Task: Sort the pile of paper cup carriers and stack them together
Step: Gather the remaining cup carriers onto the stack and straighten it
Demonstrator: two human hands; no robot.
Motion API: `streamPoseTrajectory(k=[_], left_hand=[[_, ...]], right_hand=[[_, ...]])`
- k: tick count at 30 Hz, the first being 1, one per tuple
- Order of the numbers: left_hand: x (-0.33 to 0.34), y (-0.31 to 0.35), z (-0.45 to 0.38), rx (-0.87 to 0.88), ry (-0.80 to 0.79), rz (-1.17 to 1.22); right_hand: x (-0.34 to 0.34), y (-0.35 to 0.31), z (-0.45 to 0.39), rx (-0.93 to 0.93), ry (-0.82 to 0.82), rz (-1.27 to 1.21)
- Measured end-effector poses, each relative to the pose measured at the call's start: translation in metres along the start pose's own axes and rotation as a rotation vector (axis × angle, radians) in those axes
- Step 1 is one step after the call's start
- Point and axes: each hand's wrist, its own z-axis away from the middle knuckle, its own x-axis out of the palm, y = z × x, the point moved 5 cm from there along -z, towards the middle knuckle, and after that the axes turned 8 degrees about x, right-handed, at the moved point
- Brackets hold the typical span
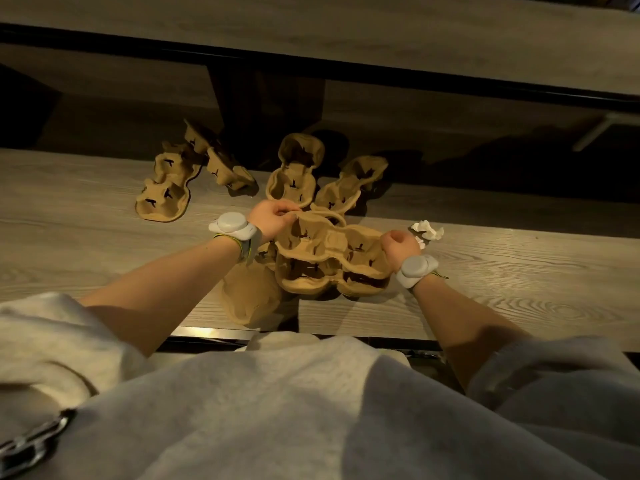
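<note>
A brown four-cup paper carrier (329, 239) is held tilted above a stack of carriers (329, 282) near the table's front edge. My left hand (272, 216) pinches its far left rim. My right hand (400, 245) grips its right end. A flat upturned carrier (251, 299) lies left of the stack, under my left wrist. Farther back lie loose two-cup carriers: one at the left (164, 190), one leaning beside it (216, 157), one at the centre (296, 171) and one to its right (351, 183).
A crumpled white tissue (427, 232) lies just behind my right hand. The wooden table (519, 282) has a front edge close to my body and a back edge behind the loose carriers, with a dark gap and a higher wooden surface (381, 36) beyond.
</note>
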Motion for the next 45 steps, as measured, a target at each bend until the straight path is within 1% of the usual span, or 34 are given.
streamPoseTrajectory(k=[3, 8, 10, 12, 16, 18, 20, 24, 26, 30, 34, 36, 38, 42, 45], left_hand=[[0.001, -0.002, 0.003, -0.014, -0.006, 0.017], [0.009, -0.006, 0.015, -0.029, -0.061, 0.001], [0.014, -0.008, 0.021, -0.019, -0.054, -0.066], [0.017, -0.011, 0.024, 0.0, -0.014, -0.145], [0.015, -0.022, 0.025, 0.025, 0.035, -0.347], [0.012, -0.027, 0.024, 0.028, 0.019, -0.473], [0.013, -0.029, 0.024, 0.029, -0.025, -0.544], [0.018, -0.033, 0.022, 0.014, -0.089, -0.593], [0.022, -0.035, 0.023, 0.036, -0.129, -0.602], [0.024, -0.036, 0.022, 0.071, -0.175, -0.559], [0.019, -0.042, 0.014, 0.031, -0.229, -0.48], [0.017, -0.042, 0.01, -0.01, -0.208, -0.386], [0.014, -0.035, 0.004, -0.063, -0.134, -0.263], [0.011, -0.023, -0.016, -0.181, 0.019, -0.058], [0.019, -0.018, -0.029, -0.288, -0.004, 0.1]], right_hand=[[0.001, 0.002, 0.0, -0.007, 0.018, 0.013], [-0.007, 0.004, -0.001, -0.017, 0.03, -0.002], [-0.009, 0.007, -0.002, -0.023, 0.046, 0.011], [-0.008, 0.01, -0.003, -0.033, 0.066, 0.064], [-0.001, 0.016, -0.001, -0.071, 0.071, 0.29], [0.002, 0.018, -0.001, -0.096, 0.079, 0.334], [0.004, 0.02, -0.002, -0.109, 0.085, 0.331], [0.008, 0.023, -0.002, -0.113, 0.09, 0.333], [0.011, 0.026, -0.003, -0.091, 0.08, 0.327], [0.014, 0.031, -0.01, -0.037, 0.014, 0.324], [0.006, 0.017, -0.023, 0.015, 0.04, 0.317], [0.004, 0.005, -0.032, 0.044, 0.055, 0.335], [0.003, -0.011, -0.041, 0.061, 0.074, 0.311], [-0.001, -0.043, -0.062, 0.051, 0.062, 0.231], [-0.005, -0.068, -0.082, 0.059, 0.065, 0.209]])
